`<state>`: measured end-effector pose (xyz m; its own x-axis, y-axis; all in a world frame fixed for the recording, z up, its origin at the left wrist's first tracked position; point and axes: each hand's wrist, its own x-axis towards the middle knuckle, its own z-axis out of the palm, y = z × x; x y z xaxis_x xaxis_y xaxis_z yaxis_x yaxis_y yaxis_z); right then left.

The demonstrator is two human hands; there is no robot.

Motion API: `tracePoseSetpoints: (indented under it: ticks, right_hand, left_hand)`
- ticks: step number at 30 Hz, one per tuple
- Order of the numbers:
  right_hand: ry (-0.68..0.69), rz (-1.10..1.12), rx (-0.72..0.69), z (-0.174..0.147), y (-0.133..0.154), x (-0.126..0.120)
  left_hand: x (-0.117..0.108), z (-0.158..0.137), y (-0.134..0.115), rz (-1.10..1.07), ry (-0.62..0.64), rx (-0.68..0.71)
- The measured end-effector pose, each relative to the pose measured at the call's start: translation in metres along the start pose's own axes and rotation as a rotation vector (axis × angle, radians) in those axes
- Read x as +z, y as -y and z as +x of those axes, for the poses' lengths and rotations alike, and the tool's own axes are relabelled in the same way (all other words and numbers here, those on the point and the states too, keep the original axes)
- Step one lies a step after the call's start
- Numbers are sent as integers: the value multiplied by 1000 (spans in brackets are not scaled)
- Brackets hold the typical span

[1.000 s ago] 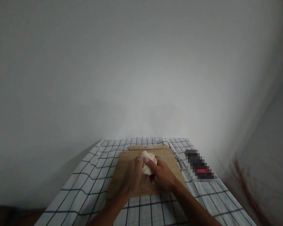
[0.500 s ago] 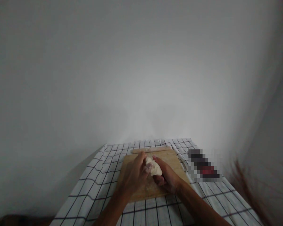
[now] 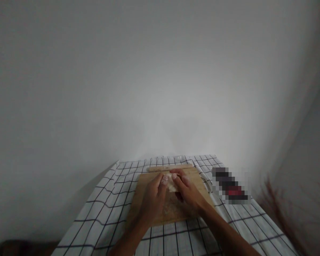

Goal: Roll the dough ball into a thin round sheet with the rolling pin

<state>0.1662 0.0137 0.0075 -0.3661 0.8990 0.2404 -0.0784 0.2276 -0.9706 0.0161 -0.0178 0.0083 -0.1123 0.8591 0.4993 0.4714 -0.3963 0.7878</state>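
Observation:
A pale lump of dough (image 3: 171,185) is gripped between both hands over a wooden board (image 3: 173,212). My left hand (image 3: 155,192) closes on its left side, with white flour or dough stuck to the thumb. From the right, my right hand (image 3: 186,188) wraps round the dough, its thumb lying on top and its fingers curled beneath. The hands hide much of the lump, and I cannot tell if it touches the board.
A rolling pin (image 3: 170,167) lies across the board's far edge. The white tablecloth (image 3: 101,199) with dark grid lines covers the table. At the right is a pixelated dark and red object (image 3: 230,185). Reddish dry stems (image 3: 276,209) stand beyond the right edge, and a plain wall (image 3: 160,89) rises behind.
Both hands have shifted slightly away from me with the dough. The right thumb now lies over the top of the lump, and less dough shows between the hands.

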Motion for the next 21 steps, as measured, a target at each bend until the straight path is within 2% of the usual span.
tracePoseSetpoints:
  ticks: [2, 4, 8, 11, 13, 16, 21]
  right_hand:
    - [43, -105, -122, -3, 3, 0]
    - [67, -148, -184, -4, 3, 0]
    - [123, -73, -205, -3, 1, 6]
    - [130, 5, -222, -2, 1, 11]
    - [77, 9, -226, -1, 0, 12]
    - [30, -48, -198, 0, -5, 10]
    - [47, -236, -183, 1, -16, 6]
  left_hand:
    - [1, -1, -1, -46, 1, -7]
    - [2, -3, 1, -104, 12, -41]
    - [5, -6, 4, -193, 55, -150]
    - [1, -3, 1, -144, 22, -181]
    - [-4, 1, -3, -40, 18, -178]
    - [-10, 5, -9, 107, 78, -133]
    - [-10, 6, -13, 121, 214, -33]
